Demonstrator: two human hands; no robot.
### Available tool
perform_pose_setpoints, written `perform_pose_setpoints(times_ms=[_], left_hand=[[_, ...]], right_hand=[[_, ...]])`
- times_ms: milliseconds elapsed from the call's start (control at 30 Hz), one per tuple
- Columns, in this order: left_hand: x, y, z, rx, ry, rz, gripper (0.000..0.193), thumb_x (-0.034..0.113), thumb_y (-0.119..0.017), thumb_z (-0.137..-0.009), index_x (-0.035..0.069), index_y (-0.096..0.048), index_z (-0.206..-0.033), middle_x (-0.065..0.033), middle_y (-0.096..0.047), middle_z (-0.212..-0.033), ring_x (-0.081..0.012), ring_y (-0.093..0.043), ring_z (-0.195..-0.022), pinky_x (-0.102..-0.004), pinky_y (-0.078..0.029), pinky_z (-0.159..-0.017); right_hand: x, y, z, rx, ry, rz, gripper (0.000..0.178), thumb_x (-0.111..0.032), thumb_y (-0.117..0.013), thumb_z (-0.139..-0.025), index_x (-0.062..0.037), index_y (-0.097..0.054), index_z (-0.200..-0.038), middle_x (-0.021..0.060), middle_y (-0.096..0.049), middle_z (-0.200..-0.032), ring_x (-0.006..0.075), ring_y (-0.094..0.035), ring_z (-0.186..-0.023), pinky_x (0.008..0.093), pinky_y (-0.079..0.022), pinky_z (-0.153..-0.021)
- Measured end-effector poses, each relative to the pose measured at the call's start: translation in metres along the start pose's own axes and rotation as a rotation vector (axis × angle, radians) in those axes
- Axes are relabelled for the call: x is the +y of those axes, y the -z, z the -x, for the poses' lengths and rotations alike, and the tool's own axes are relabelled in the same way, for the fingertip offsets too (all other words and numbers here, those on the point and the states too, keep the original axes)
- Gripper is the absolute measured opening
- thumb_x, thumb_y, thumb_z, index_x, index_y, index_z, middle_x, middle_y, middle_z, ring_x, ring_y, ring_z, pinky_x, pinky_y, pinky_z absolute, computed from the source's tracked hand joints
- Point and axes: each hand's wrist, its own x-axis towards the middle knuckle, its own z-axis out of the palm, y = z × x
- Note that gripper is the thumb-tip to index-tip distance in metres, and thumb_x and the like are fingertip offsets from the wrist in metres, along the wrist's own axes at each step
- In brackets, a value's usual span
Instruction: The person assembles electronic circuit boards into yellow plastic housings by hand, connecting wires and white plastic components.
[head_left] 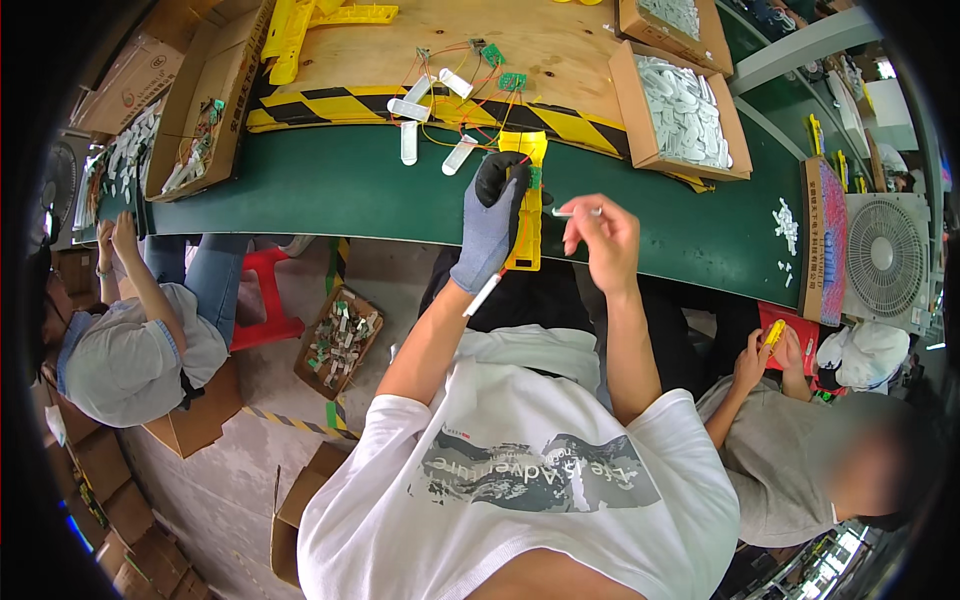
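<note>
My left hand (494, 215), in a grey and black glove, presses on a long yellow plastic housing (527, 200) that lies on the green bench and overhangs its front edge. A white pen-like tool (481, 296) sticks out below that wrist. My bare right hand (598, 232) hovers just right of the housing and pinches a thin white stick-like part (577, 212). Beyond the housing lie small green circuit boards (511, 80) joined by red and yellow wires, with several white plastic pieces (409, 108) around them.
A cardboard tray of white parts (686, 110) stands at the right of the wooden board (420, 45). More boxes (205, 100) sit at the left. A person sits at my left (130, 350), another at my right (800, 440). A white fan (885, 255) stands far right.
</note>
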Motion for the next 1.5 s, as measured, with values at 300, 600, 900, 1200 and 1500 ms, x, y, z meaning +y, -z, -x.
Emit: perform_pose_setpoints(times_ms=[300, 600, 900, 1200, 1500], left_hand=[[0.002, -0.001, 0.004, 0.004, -0.019, -0.138, 0.021, 0.003, -0.054, -0.088, 0.000, -0.051, -0.109, -0.0041, -0.056, -0.097, -0.0068, -0.050, -0.082, -0.0219, -0.043, -0.073], [0.000, -0.002, 0.004, 0.011, -0.076, -0.261, 0.016, 0.003, -0.053, -0.087, 0.000, -0.051, -0.103, -0.0040, -0.056, -0.087, -0.0069, -0.048, -0.075, -0.0231, -0.043, -0.067], [0.003, -0.005, 0.010, 0.022, -0.160, -0.389, 0.012, 0.006, -0.054, -0.087, 0.001, -0.051, -0.097, -0.0048, -0.054, -0.077, -0.0076, -0.047, -0.068, -0.0258, -0.042, -0.060], [-0.007, -0.002, 0.011, 0.035, -0.190, -0.313, 0.013, 0.004, -0.053, -0.086, 0.000, -0.052, -0.099, -0.0074, -0.055, -0.082, -0.0111, -0.051, -0.072, -0.0269, -0.044, -0.064], [-0.002, -0.010, 0.015, 0.049, -0.173, -0.363, 0.016, 0.001, -0.052, -0.085, -0.002, -0.052, -0.101, -0.0101, -0.057, -0.088, -0.0141, -0.053, -0.077, -0.0282, -0.045, -0.070]], right_hand=[[0.015, 0.005, -0.022, -0.112, -0.051, 0.043, 0.016, -0.015, -0.058, -0.089, -0.0010, -0.059, -0.081, 0.0000, -0.053, -0.058, 0.0043, -0.047, -0.050, 0.0194, -0.038, -0.046], [0.020, 0.008, -0.027, -0.165, -0.052, 0.039, 0.015, -0.015, -0.060, -0.088, -0.0027, -0.058, -0.079, -0.0010, -0.052, -0.058, 0.0036, -0.047, -0.050, 0.0189, -0.037, -0.047], [0.018, 0.013, -0.028, -0.205, 0.059, 0.438, 0.014, -0.015, -0.061, -0.087, -0.0023, -0.055, -0.084, -0.0025, -0.050, -0.058, 0.0019, -0.043, -0.051, 0.0182, -0.034, -0.048], [0.021, -0.010, -0.019, -0.042, -0.055, -0.109, 0.030, -0.004, -0.066, -0.082, 0.0001, -0.049, -0.106, 0.0004, -0.054, -0.072, 0.0045, -0.048, -0.065, 0.0189, -0.041, -0.060], [0.025, -0.014, -0.009, 0.090, 0.054, 0.029, 0.038, 0.003, -0.066, -0.079, 0.0034, -0.057, -0.115, 0.0101, -0.061, -0.100, 0.0126, -0.060, -0.084, 0.0225, -0.050, -0.069]])
